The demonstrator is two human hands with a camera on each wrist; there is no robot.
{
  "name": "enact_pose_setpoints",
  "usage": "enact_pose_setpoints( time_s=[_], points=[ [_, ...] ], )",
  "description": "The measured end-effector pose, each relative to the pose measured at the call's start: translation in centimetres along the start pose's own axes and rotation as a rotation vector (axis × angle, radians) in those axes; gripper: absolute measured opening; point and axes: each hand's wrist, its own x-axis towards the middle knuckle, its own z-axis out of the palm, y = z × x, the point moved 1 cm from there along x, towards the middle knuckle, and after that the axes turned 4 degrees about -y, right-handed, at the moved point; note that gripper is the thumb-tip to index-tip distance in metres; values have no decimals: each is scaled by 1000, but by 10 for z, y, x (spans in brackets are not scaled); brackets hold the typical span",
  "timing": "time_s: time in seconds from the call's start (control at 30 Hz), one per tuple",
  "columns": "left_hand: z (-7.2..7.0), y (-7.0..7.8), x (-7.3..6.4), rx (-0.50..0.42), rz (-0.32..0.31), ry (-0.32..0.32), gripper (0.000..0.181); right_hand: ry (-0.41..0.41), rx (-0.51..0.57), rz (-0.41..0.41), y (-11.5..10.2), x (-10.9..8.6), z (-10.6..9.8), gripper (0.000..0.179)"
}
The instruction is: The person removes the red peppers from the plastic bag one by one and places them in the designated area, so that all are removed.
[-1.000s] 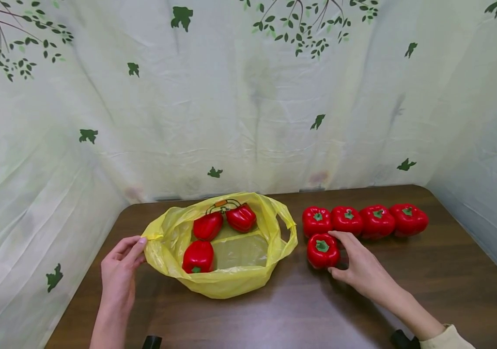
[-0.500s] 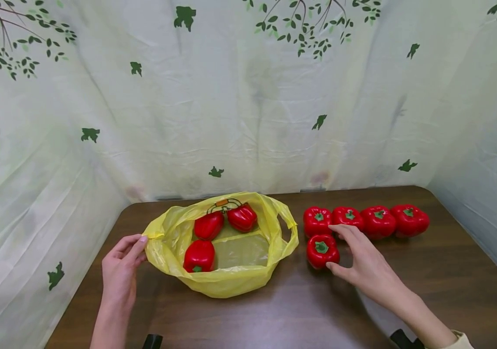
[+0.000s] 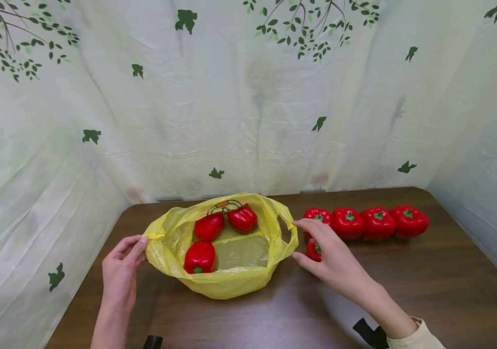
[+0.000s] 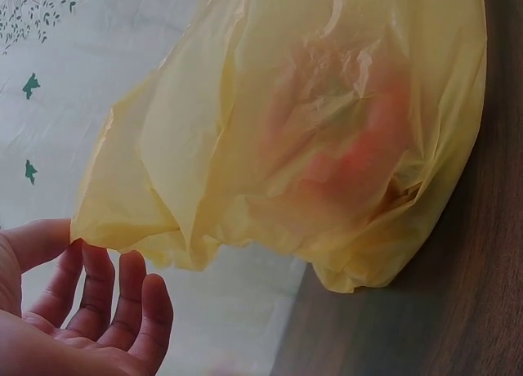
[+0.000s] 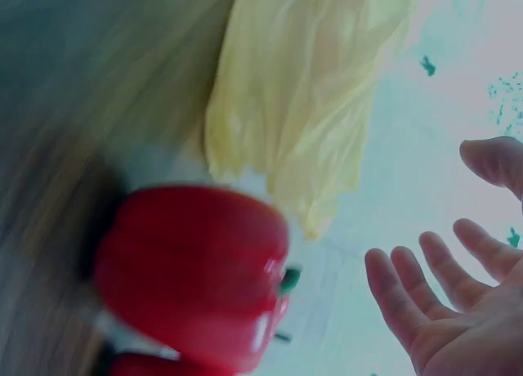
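Observation:
My left hand [image 3: 119,269] pinches the left edge of a yellow plastic bag [image 3: 231,287] between thumb and fingers. The bag stands with its mouth spread; three red bell peppers lie inside, one of them a front-left bell pepper [image 3: 199,257]. Holding nothing, my right hand [image 3: 335,257] is beside the bag's right handle loop, thumb and fingers apart. In the right wrist view a gap shows between that hand [image 5: 458,302] and the bag [image 5: 286,90]. Partly behind the hand is a loose bell pepper [image 3: 312,250], seen whole as a red pepper [image 5: 192,270] in the right wrist view.
Several more bell peppers [image 3: 378,223] form a row at the back right of the brown wooden table [image 3: 240,322]. Behind the table hangs a pale leaf-printed cloth [image 3: 248,121]. Black curved lines with an orange piece [image 3: 221,204] show at the bag's back wall.
My right hand has left the front loose pepper and moved left towards the bag's right handle. That pepper stays on the table. My left hand keeps its pinch on the bag.

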Motion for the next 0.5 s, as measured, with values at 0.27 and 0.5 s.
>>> enact_pose_setpoints(
  time_s=[0.27,0.5],
  points=[
    [0,1,1,-4,-7,2,20,-40,60,-41,-18,29,23,54],
    [1,1,0,-1,-15,5,21,-82,185,-5,-28,56,44,51]
  ],
)
